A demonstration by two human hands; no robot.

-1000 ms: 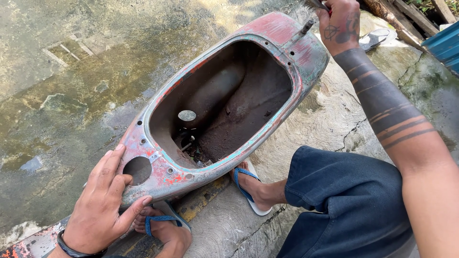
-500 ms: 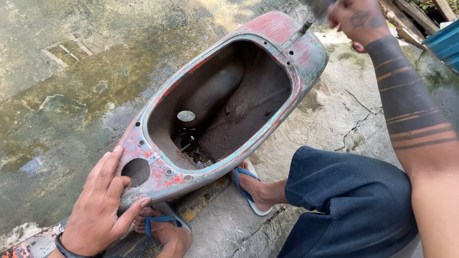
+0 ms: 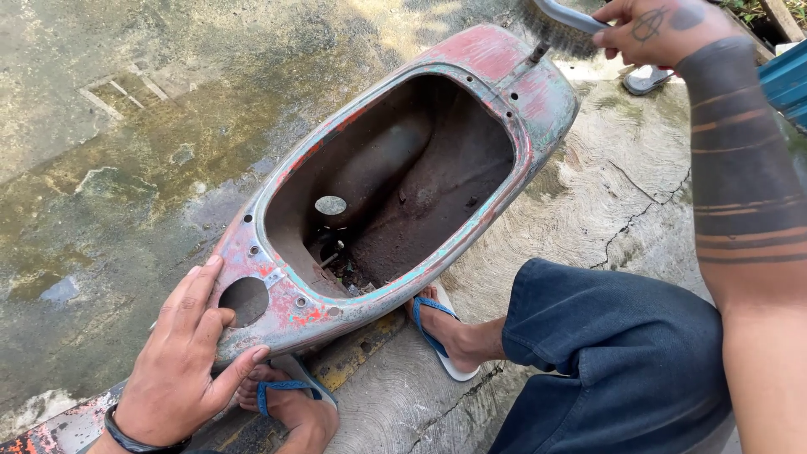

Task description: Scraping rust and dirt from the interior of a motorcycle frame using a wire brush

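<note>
- We see a scooter body shell (image 3: 395,181) lying on wet concrete ground (image 3: 109,126), its open hollow facing up, running from lower left to upper right.
- Our left hand (image 3: 189,349) rests flat with fingers spread on the shell's near end, just beside a round hole (image 3: 245,300) in the metal; it grips nothing.
- Our right hand (image 3: 660,29) is at the top edge, past the shell's far end, fingers closed around a grey curved metal bar (image 3: 567,14).
- Around it: our feet in blue-strapped sandals (image 3: 441,332) sit tight against the shell's lower side, with a dark-trousered knee (image 3: 622,353) to the right; a yellow-painted strip (image 3: 357,353) lies under the near end.
- The shell's paint is worn red with turquoise patches and bare grey metal; the inside is rusty brown, with a small round opening (image 3: 330,204) and debris at the bottom.
- A thin stud (image 3: 538,52) sticks up near the far rim.
- Open ground lies to the left and above; a blue object (image 3: 786,80) is at the right edge.
</note>
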